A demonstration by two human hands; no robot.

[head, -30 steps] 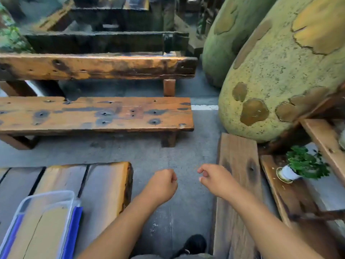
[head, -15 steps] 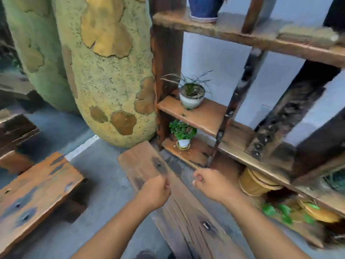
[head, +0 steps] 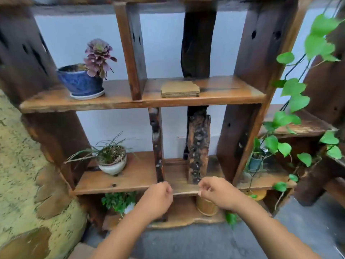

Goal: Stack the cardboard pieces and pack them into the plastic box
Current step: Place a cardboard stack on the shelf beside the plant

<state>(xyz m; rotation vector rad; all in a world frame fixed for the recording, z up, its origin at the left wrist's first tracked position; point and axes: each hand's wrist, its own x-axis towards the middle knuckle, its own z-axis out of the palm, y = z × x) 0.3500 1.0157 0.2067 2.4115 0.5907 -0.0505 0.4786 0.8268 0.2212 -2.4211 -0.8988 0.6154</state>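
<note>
Both my left hand and right hand loosely curled, empty; grabbing the flat tan corrugated cardboard stack off the rough wooden shelf one-handed could fan and spill pieces.

Two bare forearms are showing, coming in from about 6 o'clock, neither wearing a sleeve, glove, watch or band. The left hand is showing rounded knuckles and no rings. The right hand is likewise wearing nothing, its fingernails looking short and unpainted.
</note>
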